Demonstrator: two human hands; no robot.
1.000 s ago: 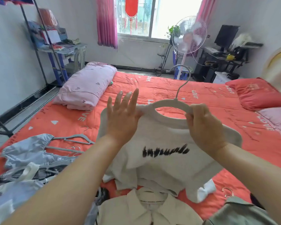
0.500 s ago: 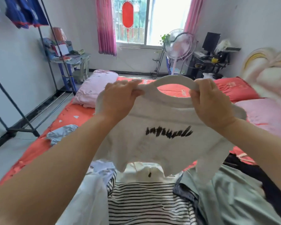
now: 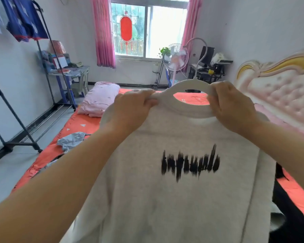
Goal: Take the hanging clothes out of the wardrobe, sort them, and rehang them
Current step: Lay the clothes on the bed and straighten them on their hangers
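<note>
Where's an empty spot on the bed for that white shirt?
Bare orange sheet lies between the pink pillow and the blue-grey garment. It is crowded near that garment and by the dark clothes on the right.

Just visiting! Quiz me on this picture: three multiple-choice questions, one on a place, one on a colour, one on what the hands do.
1. The pink pillow lies: A on the floor; B on the orange bed; C on the desk.
2. The print on the white sweatshirt is: A red; B blue; C black.
3. The hands: A both grip the sweatshirt; B both hang open; C only one grips.
Answers: 1 B, it rests at the bed's far left corner. 2 C, black strokes cross the chest. 3 A, left hand and right hand pinch its collar over the white hanger.
</note>
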